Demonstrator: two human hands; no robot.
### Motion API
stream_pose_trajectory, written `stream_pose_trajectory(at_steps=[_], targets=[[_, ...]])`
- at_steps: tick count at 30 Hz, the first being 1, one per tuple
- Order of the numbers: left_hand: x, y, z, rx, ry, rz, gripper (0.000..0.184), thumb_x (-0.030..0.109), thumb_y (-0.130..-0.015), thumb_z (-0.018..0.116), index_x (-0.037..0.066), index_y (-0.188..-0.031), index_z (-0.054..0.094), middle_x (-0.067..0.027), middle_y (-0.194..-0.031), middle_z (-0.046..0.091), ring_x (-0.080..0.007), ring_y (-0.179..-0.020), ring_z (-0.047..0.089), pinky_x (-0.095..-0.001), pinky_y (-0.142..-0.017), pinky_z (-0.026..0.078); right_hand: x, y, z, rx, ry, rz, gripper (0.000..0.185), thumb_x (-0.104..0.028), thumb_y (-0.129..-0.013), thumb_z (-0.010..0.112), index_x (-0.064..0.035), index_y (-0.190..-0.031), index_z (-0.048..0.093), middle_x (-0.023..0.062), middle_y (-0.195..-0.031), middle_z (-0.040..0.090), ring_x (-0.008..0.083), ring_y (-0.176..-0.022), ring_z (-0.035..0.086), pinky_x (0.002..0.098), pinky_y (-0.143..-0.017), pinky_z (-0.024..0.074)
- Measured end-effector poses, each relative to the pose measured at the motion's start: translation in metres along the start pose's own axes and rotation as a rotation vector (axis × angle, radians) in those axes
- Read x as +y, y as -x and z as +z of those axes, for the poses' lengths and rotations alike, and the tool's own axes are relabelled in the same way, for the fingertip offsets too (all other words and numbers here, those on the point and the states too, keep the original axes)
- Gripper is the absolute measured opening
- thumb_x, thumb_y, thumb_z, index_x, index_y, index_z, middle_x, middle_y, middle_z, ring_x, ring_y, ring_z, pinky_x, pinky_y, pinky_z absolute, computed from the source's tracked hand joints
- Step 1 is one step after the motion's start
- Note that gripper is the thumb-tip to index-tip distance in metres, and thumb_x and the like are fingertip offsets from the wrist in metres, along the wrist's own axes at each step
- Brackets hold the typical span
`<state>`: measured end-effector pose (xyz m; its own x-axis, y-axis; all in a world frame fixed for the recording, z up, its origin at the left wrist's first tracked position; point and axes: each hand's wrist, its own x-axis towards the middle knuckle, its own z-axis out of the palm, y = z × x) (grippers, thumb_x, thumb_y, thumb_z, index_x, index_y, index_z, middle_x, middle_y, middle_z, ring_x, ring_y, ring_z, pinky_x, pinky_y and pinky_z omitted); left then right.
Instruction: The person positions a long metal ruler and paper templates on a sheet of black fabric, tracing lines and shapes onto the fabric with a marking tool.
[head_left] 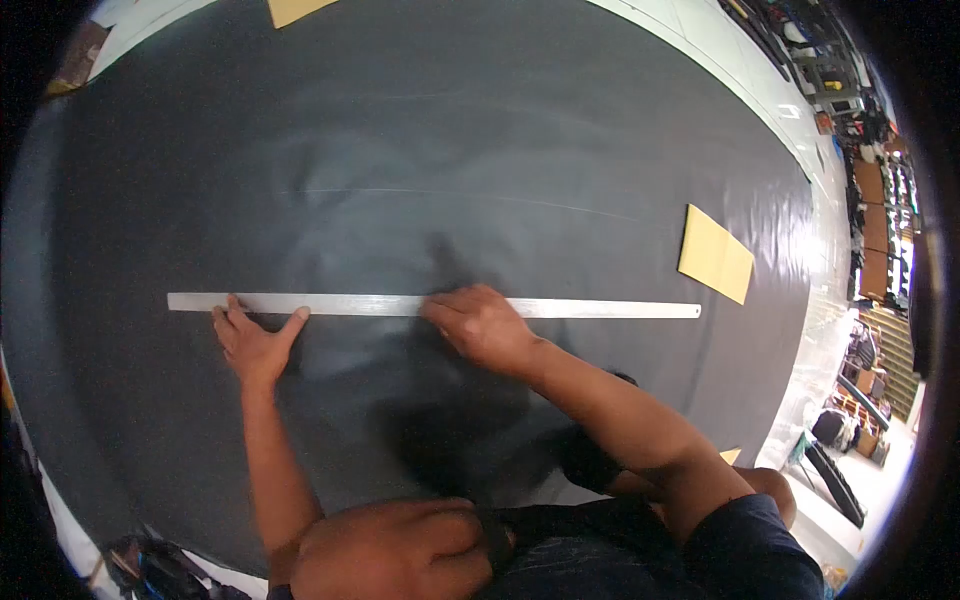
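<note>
A long metal ruler [370,305] lies flat across a large sheet of black material [400,130]. My left hand [256,345] rests on the ruler's left part, with thumb and fingers spread along its lower edge. Around the ruler's middle, my right hand [480,325] is closed, its fingers curled down over the metal. Whatever it may hold is hidden beneath the fingers. Thin pale lines show on the black sheet above the ruler.
A yellow rectangular piece [716,254] lies on the sheet at the right, and another [298,10] at the top edge. A white surface [680,25] borders the sheet. Shelves and assorted goods stand at the far right.
</note>
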<state>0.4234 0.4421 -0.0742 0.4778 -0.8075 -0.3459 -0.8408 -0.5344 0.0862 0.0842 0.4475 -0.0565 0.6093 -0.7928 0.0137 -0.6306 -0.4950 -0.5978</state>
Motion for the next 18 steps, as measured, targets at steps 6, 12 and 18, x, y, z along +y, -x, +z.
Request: stream_pose_trajectory(at_steps=[6, 12, 18], targets=[[0.008, 0.004, -0.012, -0.056, 0.032, -0.036, 0.131, 0.073, -0.063, 0.078, 0.003, -0.156, 0.017, -0.0298, -0.159, 0.012, -0.0458, -0.149, 0.016, -0.0616, -0.117, 0.023, 0.010, -0.005, 0.000, -0.053, -0.036, 0.025, 0.028, -0.007, -0.087, 0.065, -0.0047, -0.116, 0.065, 0.0137, -0.113, 0.069, 0.0319, -0.102, 0.067, 0.0449, -0.092, 0.0531], [0.007, 0.005, -0.011, -0.048, 0.027, -0.022, 0.129, 0.071, -0.065, 0.078, 0.002, -0.156, 0.017, -0.0306, -0.158, 0.014, -0.0447, -0.149, 0.016, -0.0609, -0.117, 0.024, 0.041, 0.055, -0.057, -0.214, 0.131, 0.087, 0.024, -0.006, -0.086, 0.067, -0.0041, -0.109, 0.067, 0.0145, -0.109, 0.069, 0.0328, -0.099, 0.068, 0.0436, -0.091, 0.0539], [0.005, 0.004, -0.007, -0.035, 0.032, 0.001, 0.129, 0.071, -0.065, 0.078, 0.002, -0.156, 0.018, -0.0301, -0.159, 0.014, -0.0454, -0.149, 0.013, -0.0600, -0.116, 0.023, 0.015, -0.027, 0.002, -0.068, 0.092, -0.214, 0.021, -0.010, -0.085, 0.065, -0.0026, -0.105, 0.064, 0.0136, -0.103, 0.068, 0.0328, -0.093, 0.068, 0.0426, -0.088, 0.0543]])
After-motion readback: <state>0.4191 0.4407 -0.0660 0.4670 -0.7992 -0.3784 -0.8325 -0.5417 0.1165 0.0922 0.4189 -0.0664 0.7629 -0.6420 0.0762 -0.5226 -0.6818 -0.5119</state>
